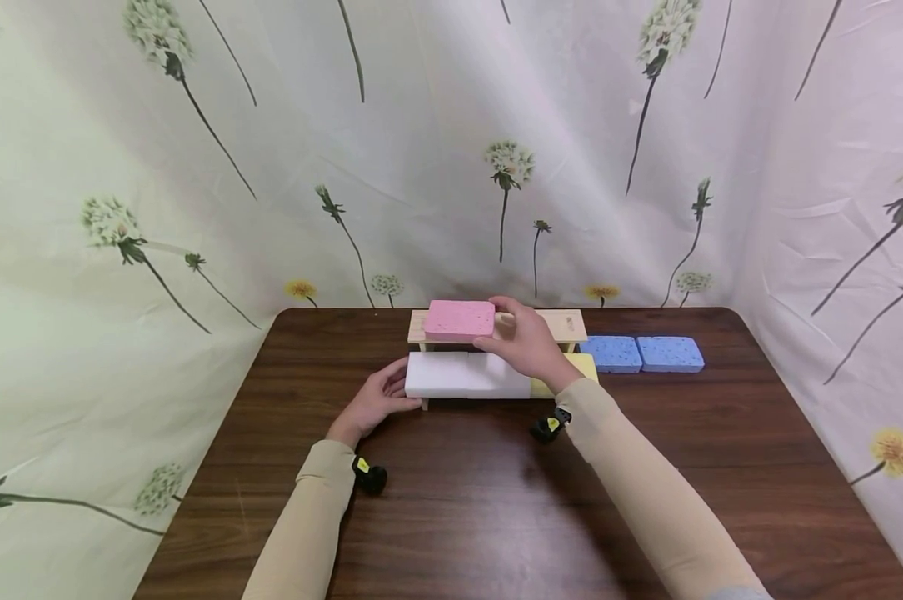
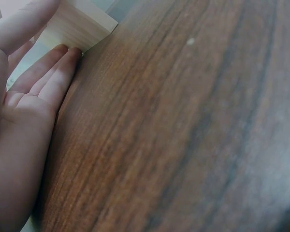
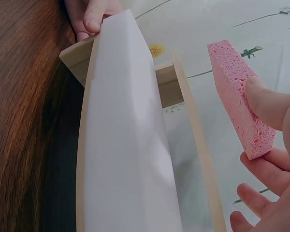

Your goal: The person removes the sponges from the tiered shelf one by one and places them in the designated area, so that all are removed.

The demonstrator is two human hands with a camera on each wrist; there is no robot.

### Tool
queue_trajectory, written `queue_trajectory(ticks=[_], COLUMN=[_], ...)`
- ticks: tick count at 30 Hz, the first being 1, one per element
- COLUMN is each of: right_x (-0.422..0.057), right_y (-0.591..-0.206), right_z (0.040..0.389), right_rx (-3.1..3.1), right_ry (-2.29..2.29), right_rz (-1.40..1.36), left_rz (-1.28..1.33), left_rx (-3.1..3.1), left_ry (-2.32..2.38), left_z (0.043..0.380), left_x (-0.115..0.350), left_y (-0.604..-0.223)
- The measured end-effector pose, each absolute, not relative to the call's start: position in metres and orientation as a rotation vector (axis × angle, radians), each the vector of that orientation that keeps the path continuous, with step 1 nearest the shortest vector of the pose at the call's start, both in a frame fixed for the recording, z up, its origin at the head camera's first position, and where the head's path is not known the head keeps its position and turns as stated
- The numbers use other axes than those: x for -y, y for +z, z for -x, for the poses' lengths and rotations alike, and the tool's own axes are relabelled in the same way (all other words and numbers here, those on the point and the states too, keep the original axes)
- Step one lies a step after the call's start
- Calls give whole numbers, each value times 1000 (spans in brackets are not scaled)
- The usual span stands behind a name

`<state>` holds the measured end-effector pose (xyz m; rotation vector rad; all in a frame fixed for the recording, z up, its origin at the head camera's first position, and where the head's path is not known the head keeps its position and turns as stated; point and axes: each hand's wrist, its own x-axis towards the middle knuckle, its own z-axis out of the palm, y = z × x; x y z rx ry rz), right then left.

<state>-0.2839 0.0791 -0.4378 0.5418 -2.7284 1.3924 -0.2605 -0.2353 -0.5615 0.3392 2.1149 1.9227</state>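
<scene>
My right hand (image 1: 530, 340) pinches a pink sponge (image 1: 460, 321) by its right end, thumb on one face and fingers on the other. In the right wrist view the sponge (image 3: 239, 96) is held beside the bare rear shelf (image 3: 198, 130) of a two-tier wooden rack. White blocks (image 1: 468, 375) and a yellow sponge (image 1: 585, 365) lie in a row on the front tier. My left hand (image 1: 376, 398) holds the rack's left end, its thumb at the front and its fingers along the side. In the left wrist view its fingertips meet the wooden leg (image 2: 79, 26).
Two blue sponges (image 1: 671, 354) lie side by side on the dark wood table (image 1: 481, 508), right of the rack. A white cloth with dandelion prints (image 1: 421, 167) hangs behind the table and at both sides.
</scene>
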Motion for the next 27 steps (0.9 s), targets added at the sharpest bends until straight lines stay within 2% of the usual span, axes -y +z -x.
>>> queue_trajectory(ticks=[27], right_x=[-139], right_y=[-436], right_z=[269], right_rx=[2696], right_ry=[1362], right_rz=[-563], left_rz=[-374], left_rx=[-2057], left_ry=[1984], left_z=[260], left_x=[235], left_y=[-562])
